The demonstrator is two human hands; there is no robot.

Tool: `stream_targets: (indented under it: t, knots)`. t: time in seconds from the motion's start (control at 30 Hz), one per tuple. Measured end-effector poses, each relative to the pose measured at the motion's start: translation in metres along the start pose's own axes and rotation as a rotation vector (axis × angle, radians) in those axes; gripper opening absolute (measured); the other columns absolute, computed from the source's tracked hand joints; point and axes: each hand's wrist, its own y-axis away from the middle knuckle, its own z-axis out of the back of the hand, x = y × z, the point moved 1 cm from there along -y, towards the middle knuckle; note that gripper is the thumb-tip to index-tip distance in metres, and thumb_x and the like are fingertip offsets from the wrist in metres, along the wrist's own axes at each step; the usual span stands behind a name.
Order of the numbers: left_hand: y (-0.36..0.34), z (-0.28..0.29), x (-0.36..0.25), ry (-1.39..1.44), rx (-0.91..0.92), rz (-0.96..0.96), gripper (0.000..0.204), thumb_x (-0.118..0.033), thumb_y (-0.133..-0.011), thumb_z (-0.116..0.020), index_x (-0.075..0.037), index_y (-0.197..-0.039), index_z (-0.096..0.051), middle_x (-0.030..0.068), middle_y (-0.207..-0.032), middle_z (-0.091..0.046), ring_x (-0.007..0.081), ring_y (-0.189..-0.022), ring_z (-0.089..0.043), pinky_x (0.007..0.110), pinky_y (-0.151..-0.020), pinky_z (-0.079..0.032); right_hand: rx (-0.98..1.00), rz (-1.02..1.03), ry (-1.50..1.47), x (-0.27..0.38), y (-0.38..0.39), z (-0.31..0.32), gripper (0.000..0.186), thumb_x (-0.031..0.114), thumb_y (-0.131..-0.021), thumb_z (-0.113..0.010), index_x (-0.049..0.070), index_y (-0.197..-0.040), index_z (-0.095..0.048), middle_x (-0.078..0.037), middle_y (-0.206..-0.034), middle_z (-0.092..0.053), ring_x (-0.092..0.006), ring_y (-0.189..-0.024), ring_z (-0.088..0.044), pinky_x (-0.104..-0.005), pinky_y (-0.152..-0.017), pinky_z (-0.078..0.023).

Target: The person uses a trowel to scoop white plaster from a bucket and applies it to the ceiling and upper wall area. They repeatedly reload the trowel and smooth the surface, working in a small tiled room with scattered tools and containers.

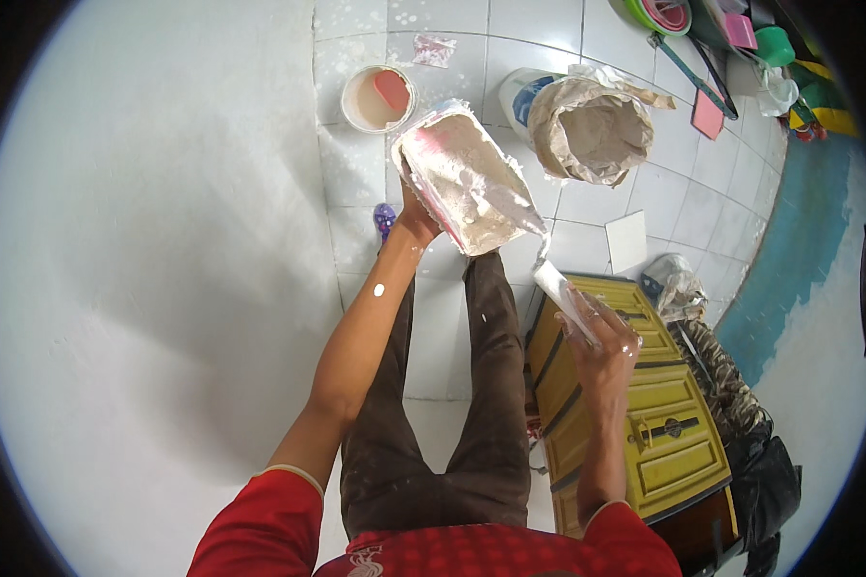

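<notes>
My left hand (417,204) is wrapped round the side of a rectangular tub (416,141), its inside coated with white plaster (462,159). Fingers of that hand are partly hidden by the tub. To the right, my right hand (601,332) grips the pale, plaster-smeared handle of a trowel (518,207). The trowel's blade reaches over the tub's right rim and carries wet plaster. White smears mark the right-hand fingers, and a white blob sits on my left forearm.
A white bucket (346,101) with a reddish piece inside stands beyond the tub. To its right is an open paper sack (597,135) of powder. A yellow cabinet (678,438) stands near my right arm. A bare wall (164,240) rises at left. A loose tile (627,242) lies on the floor.
</notes>
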Motion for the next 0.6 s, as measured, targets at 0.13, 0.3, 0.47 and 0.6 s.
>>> stream_targets:
  t: [0.13,0.3,0.47,0.6]
  knots:
    - [0.001,0.012,-0.002,0.089,0.091,0.004,0.070,-0.066,-0.099,-0.037,-0.016,-0.148,-0.043,0.0120,-0.145,-0.052,0.0314,-0.130,-0.054,0.051,-0.108,-0.047,-0.034,-0.162,-0.299,-0.013,0.003,-0.002,0.044,0.009,-0.087,-0.077,0.004,-0.130,-0.068,-0.015,-0.117,-0.073,-0.0202,-0.095,-0.073,-0.0332,-0.080,-0.057]
    - [0.005,0.004,-0.004,0.046,0.127,0.014,0.068,-0.061,-0.101,-0.040,-0.015,-0.151,-0.038,0.0130,-0.149,-0.048,0.0314,-0.136,-0.049,0.049,-0.113,-0.043,-0.171,-0.414,-0.531,-0.060,-0.004,-0.002,0.044,0.010,-0.093,-0.070,0.002,-0.136,-0.062,-0.014,-0.115,-0.074,-0.0138,-0.099,-0.068,-0.0300,-0.083,-0.055]
    - [0.005,0.011,-0.006,0.079,0.167,0.050,0.077,-0.068,-0.094,-0.049,-0.018,-0.152,-0.039,0.0108,-0.152,-0.045,0.0380,-0.145,-0.036,0.058,-0.119,-0.032,-0.175,-0.560,-0.489,-0.108,-0.062,0.003,0.042,0.024,-0.100,-0.061,0.003,-0.137,-0.061,-0.005,-0.089,-0.072,-0.0053,-0.065,-0.054,-0.0238,-0.056,-0.044]
    - [0.001,0.031,-0.003,0.098,0.128,0.033,0.074,-0.068,-0.095,-0.049,-0.022,-0.153,-0.038,0.0100,-0.154,-0.042,0.0378,-0.146,-0.034,0.058,-0.120,-0.031,-0.064,-0.243,-0.087,-0.201,-0.152,-0.036,0.048,0.033,-0.097,-0.064,0.006,-0.137,-0.062,-0.009,-0.091,-0.074,-0.0243,-0.072,-0.065,-0.0352,-0.065,-0.050]
